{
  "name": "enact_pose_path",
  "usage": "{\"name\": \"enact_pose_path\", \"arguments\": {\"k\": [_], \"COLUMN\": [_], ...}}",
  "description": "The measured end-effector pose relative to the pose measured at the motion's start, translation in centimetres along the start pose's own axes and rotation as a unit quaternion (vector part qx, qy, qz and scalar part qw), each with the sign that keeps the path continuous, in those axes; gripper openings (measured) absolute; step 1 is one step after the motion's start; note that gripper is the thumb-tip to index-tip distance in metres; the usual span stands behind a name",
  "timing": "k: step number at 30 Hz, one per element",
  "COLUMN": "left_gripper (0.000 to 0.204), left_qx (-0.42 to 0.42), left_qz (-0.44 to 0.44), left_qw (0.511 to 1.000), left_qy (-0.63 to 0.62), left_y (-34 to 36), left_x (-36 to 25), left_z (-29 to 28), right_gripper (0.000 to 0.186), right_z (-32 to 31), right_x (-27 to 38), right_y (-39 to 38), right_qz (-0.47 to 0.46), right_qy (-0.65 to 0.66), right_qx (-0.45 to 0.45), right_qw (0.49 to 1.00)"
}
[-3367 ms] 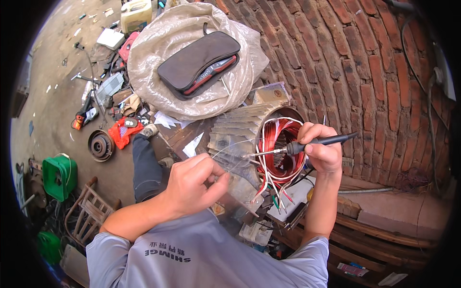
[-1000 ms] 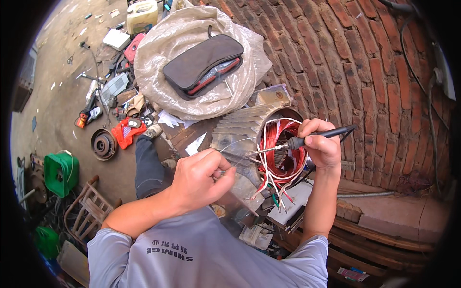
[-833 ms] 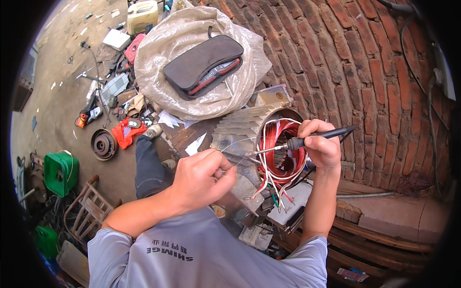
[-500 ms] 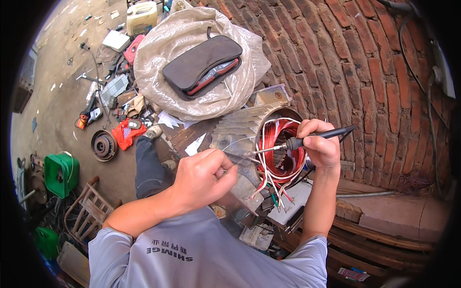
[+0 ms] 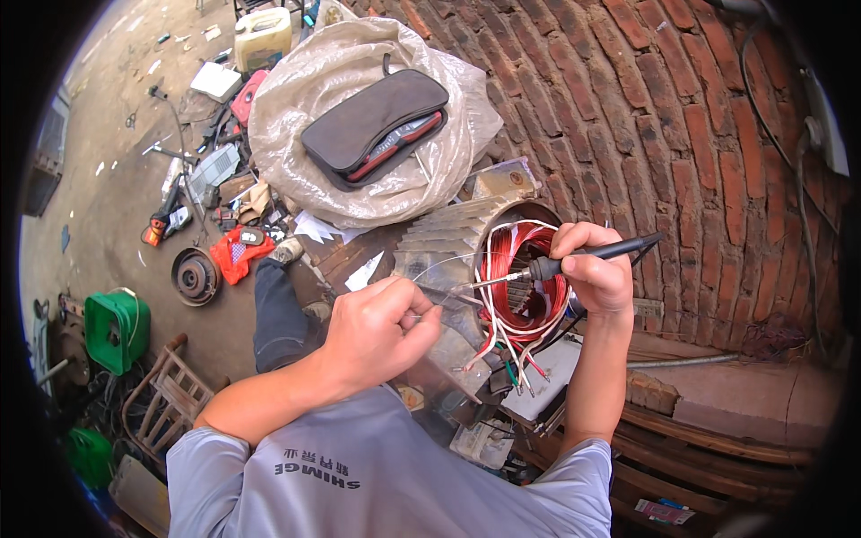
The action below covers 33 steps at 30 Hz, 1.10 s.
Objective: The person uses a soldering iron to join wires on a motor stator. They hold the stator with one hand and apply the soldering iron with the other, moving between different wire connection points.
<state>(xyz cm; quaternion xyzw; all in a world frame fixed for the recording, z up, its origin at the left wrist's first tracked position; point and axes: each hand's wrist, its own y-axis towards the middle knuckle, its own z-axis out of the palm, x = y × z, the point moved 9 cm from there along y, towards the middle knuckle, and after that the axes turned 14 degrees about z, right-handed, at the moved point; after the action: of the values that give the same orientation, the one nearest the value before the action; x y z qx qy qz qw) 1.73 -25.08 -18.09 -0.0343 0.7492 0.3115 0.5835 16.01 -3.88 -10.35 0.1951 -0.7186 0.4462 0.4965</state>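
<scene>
Nearest me, my left hand (image 5: 381, 330) pinches a thin wire (image 5: 441, 261); if that loose curve slips, I'd expect its free end to swing off line. My right hand (image 5: 594, 269) is clamped on the handle of the soldering iron (image 5: 635, 245), its metal shaft crossing in front of the red windings (image 5: 534, 237) at the open end of the finned motor housing (image 5: 439, 235). Should my grip roll, a hot shaft could scorch them or the white leads (image 5: 509, 339). Beyond, a dark pouch (image 5: 368, 121) lies on a pale sack (image 5: 278, 152), apparently clear of trouble.

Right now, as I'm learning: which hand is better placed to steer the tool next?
Likely the right hand: it grips the black tool near the red coil; the left hand pinches thin wire.
</scene>
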Motion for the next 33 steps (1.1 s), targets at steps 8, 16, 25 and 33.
{"name": "enact_pose_path", "arguments": {"k": [8,16,25,33], "left_gripper": [0.016,0.018,0.015,0.013], "left_qx": [0.057,0.049,0.001,-0.008], "left_qz": [0.047,0.148,0.14,0.145], "left_qw": [0.997,0.988,0.99,0.987], "left_qy": [-0.037,-0.012,0.033,0.073], "left_y": [-0.6,-0.4,-0.5,-0.2], "left_x": [-0.6,-1.7,-1.2,-1.8], "left_z": [-0.6,-2.1,-2.0,-1.7], "right_gripper": [0.017,0.017,0.017,0.018], "right_z": [0.0,0.2,0.3,0.4], "right_x": [0.0,0.1,0.1,0.3], "right_y": [-0.2,-0.1,-0.3,-0.4], "right_qz": [-0.001,-0.005,-0.005,-0.004], "right_qy": [0.0,-0.003,0.0,-0.005], "right_qx": [0.004,0.006,0.004,0.005], "right_qw": [1.0,1.0,1.0,1.0]}}
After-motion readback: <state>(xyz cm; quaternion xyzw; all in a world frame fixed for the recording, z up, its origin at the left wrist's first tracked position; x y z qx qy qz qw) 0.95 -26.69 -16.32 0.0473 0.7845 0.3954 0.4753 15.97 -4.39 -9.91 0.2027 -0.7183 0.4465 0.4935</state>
